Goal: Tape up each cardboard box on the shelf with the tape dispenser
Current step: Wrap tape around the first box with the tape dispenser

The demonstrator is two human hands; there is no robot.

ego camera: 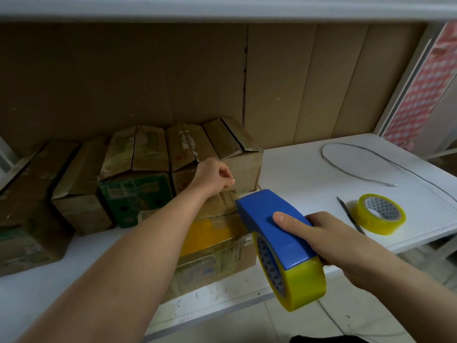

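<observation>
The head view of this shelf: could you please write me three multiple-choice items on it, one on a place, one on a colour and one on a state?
1. Where does the spare tape roll lie?
A. On the shelf, to the right of the dispenser
B. On top of a box
C. On the floor

2. What colour is the body of the tape dispenser?
A. Red
B. Blue
C. Black

3. What is the left hand doing?
A. Lying flat and open on the shelf
B. Holding the spare roll
C. Pinching the tape end at the far edge of the front box

Answers:
1 A: the roll rests on the white board, beside a thin dark tool.
2 B: the cover under the right hand is blue; the tape on it is yellow.
3 C: finger and thumb are closed on the strip above the box.
</observation>
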